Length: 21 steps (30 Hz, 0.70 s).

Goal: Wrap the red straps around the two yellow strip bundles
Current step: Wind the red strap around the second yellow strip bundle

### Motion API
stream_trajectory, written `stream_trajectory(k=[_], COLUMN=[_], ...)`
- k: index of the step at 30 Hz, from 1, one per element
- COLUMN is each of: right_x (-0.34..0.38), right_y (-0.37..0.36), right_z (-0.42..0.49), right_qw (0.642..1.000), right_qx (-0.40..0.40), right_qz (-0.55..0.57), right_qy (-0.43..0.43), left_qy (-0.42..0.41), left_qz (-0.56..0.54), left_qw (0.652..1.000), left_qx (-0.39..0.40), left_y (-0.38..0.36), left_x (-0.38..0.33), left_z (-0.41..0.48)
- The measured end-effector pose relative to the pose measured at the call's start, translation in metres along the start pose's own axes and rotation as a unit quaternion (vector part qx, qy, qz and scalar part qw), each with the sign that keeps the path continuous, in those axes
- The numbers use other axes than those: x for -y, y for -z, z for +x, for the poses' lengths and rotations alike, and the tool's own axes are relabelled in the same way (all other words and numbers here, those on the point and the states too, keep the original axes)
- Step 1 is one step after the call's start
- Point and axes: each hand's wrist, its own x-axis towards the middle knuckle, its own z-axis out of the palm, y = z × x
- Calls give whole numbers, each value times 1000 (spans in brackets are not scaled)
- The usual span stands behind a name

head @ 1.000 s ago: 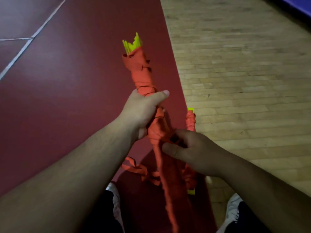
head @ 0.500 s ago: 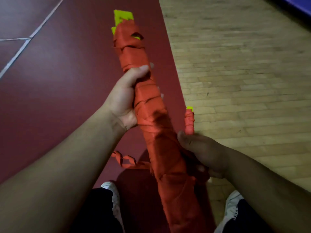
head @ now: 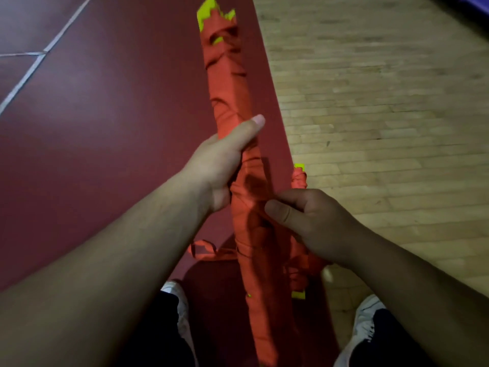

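Now we have the long bundle (head: pixel 229 88) raised in front of us, slanting away, almost wholly covered in red with only yellow tips showing at its far end. Our left hand (head: pixel 219 168) grips it about midway, fingers curled round the wrap and thumb laid along it. Just below that grip, on the long bundle's right side, our right hand (head: pixel 315 223) pinches a thin run of the red strap (head: pixel 260 213) between thumb and forefinger. The second bundle (head: pixel 299 180) lies just right of the long bundle, down at the edge of the maroon mat (head: pixel 119 133), partly hidden behind the right hand, also wrapped, with yellow at both ends. A slack tail (head: pixel 203 247) of strap trails to the long bundle's left, low down.

We judge the step to be finishing the wrap: tightening or tucking the strap's end. To do it well, the left hand should hold the long bundle firm against twisting while we pull the strap taut and bed it flat over the turns beneath, not roped up. The slack tail could snag, so it wants gathering in. Whether the end is tied we cannot tell.
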Motion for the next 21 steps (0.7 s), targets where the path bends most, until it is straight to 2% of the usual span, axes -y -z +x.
stream_trajectory(k=[3,7,9,13,15,17,19,21], right_x=[5,-4,-7,0,2,-1,-5,-7], right_y=[5,1,-3,-7,-5,-4,-8,-11], right_z=[-1,-1,-4,-7,-6,-3,-1,-1], right_qw=[994,990,979,962,971,993,999,1000], right_qx=[6,35,62,91,72,43,25,21], right_qz=[106,124,181,255,226,114,16,2], right_qy=[-17,-49,-64,-35,-22,-9,-11,-11], left_qy=[-21,-6,4,-2,15,38,41,38], left_qz=[-19,-80,-128,-179,-119,-59,-25,-2], left_qw=[999,996,991,984,992,997,999,999], left_qx=[21,36,31,21,30,33,25,16], left_y=[3,10,13,14,15,15,13,11], left_x=[-15,-21,-20,-18,-18,-15,-10,-3], left_z=[-1,1,2,6,7,6,4,3])
